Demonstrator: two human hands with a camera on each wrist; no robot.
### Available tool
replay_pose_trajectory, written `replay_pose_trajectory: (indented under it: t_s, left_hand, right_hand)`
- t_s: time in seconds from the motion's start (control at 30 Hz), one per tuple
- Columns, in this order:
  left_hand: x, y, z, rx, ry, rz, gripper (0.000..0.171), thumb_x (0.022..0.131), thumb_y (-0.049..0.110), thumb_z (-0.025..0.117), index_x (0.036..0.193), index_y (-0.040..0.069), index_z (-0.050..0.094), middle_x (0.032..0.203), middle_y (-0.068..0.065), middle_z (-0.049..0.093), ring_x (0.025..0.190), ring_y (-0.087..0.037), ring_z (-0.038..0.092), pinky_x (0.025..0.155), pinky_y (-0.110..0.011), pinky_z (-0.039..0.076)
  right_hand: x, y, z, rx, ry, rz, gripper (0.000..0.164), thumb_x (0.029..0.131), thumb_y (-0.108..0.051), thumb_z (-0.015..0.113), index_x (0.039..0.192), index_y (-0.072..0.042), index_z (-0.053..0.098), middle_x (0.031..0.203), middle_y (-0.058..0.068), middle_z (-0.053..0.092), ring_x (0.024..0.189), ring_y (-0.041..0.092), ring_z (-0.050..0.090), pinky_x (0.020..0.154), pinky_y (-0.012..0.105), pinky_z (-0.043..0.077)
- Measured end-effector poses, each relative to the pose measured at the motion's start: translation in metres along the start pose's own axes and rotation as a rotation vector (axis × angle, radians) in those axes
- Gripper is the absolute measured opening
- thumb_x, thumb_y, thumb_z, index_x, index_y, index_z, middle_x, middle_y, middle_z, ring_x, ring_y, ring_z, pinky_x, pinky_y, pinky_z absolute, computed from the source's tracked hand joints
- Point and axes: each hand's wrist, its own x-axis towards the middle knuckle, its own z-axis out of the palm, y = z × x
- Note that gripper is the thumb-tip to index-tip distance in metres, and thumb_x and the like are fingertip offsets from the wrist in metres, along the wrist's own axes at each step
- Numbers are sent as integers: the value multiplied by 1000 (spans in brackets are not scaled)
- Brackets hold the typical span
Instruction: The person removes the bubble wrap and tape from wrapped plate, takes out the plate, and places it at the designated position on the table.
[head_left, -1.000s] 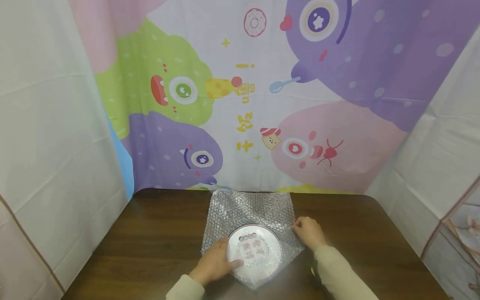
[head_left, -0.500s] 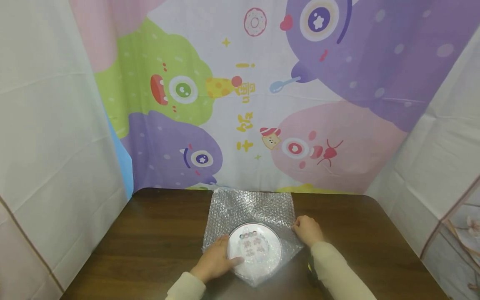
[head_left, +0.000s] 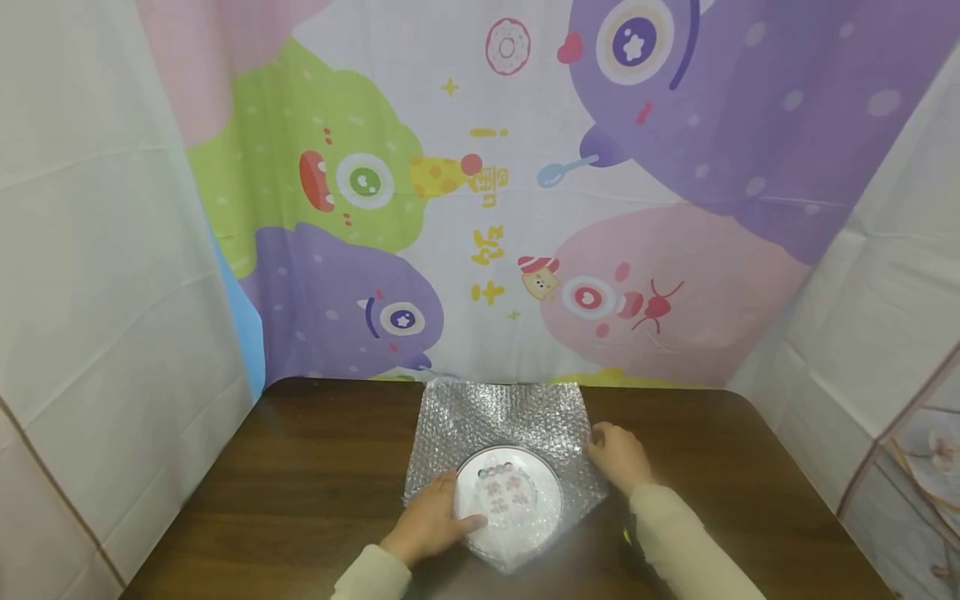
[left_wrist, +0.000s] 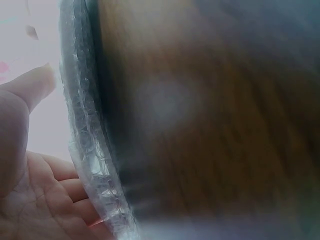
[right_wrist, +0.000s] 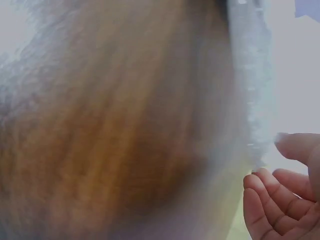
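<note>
A round white plate (head_left: 510, 504) with a thin dark rim line and reddish print lies on the table in the head view. Clear bubble wrap (head_left: 502, 412) spreads behind it, and a glossy film of wrap seems to cover its front. My left hand (head_left: 427, 517) rests at the plate's left edge, thumb over the rim, fingers extended along the side. In the left wrist view, those fingers (left_wrist: 75, 190) touch the wrap's edge. My right hand (head_left: 621, 457) is at the wrap's right edge. Its thumb and bent fingers (right_wrist: 267, 212) stand apart, fingertips close to the wrap.
The dark brown wooden table (head_left: 300, 483) extends to both sides of the wrap. A cartoon-printed curtain (head_left: 480, 208) hangs right behind it, with pale cloth panels (head_left: 90, 250) at left and right. A dark object with a yellow mark (head_left: 627, 536) shows beside the right sleeve.
My right thumb and fingers have parted at the wrap's right edge, where they were close together before. The left hand, plate and wrap have stayed almost still.
</note>
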Motion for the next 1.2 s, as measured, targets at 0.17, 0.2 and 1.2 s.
replay_pose_trajectory:
  t_s: [0.17, 0.2, 1.2]
  left_hand:
    - [0, 0, 0, 0, 0, 0, 89, 78, 53, 63, 130, -14, 39, 135, -31, 40, 127, -45, 36, 105, -54, 29]
    - [0, 0, 1, -2, 0, 0, 89, 77, 53, 63, 129, -15, 39, 135, -31, 40, 127, -45, 36, 105, -54, 29]
    - [-1, -1, -1, -23, 12, 14, 85, 79, 52, 62, 129, -13, 41, 135, -31, 41, 127, -45, 36, 105, -55, 29]
  right_hand:
    - [-4, -10, -7, -13, 41, -71, 53, 85, -30, 62, 125, 3, 51, 113, 19, 59, 99, 34, 59, 86, 49, 48]
    - [-5, -13, -8, -10, 39, -89, 56, 86, -31, 62, 128, 3, 48, 119, 21, 56, 105, 37, 56, 90, 51, 45]
    - [-38, -33, 12, -103, -279, -204, 83, 84, -50, 58, 135, 11, 34, 139, 30, 35, 131, 45, 29, 109, 55, 21]
